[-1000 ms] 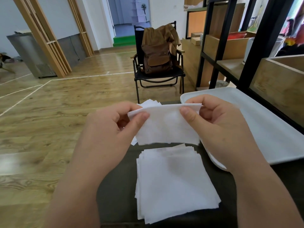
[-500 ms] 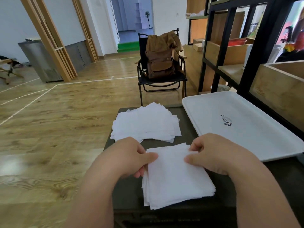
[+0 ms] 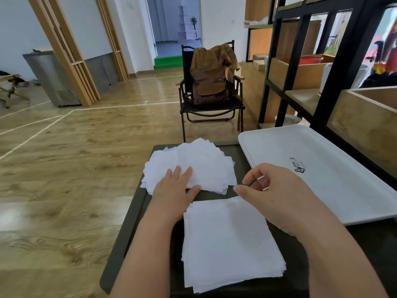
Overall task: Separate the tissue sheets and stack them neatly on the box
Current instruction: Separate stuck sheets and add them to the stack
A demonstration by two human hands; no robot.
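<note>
Two piles of white tissue sheets lie on a dark box [image 3: 137, 214] in the lower middle of the frame. The near pile [image 3: 231, 244] sits squared-up at the bottom centre, its edges roughly in line, with a few sheet corners showing at the bottom edge. The far pile [image 3: 193, 166] sits just above it in the frame — looser, fanned out, with many corners poking past one another.

The left hand [image 3: 175, 186] lies flat on the near-left part of the far pile, fingers straight and together, pointing up the frame, thumb spread out to the right along the pile's near edge. It presses on the sheets rather than gripping them.

The right hand [image 3: 270, 194] hovers to the right of centre, above the gap between the two piles and the top right corner of the near pile. Its fingers are loosely curled, thumb and forefinger a little apart, and nothing is held between them.

A white tray [image 3: 335, 203] rests at the right of the frame, partly on the box, with a small dark mark [image 3: 297, 165] on its surface. Behind, at upper centre, a black folding chair [image 3: 210, 110] on the wooden floor [image 3: 75, 158] carries a brown backpack [image 3: 211, 82] — and black-framed shelves [image 3: 300, 50] with wooden crates fill the upper right.
</note>
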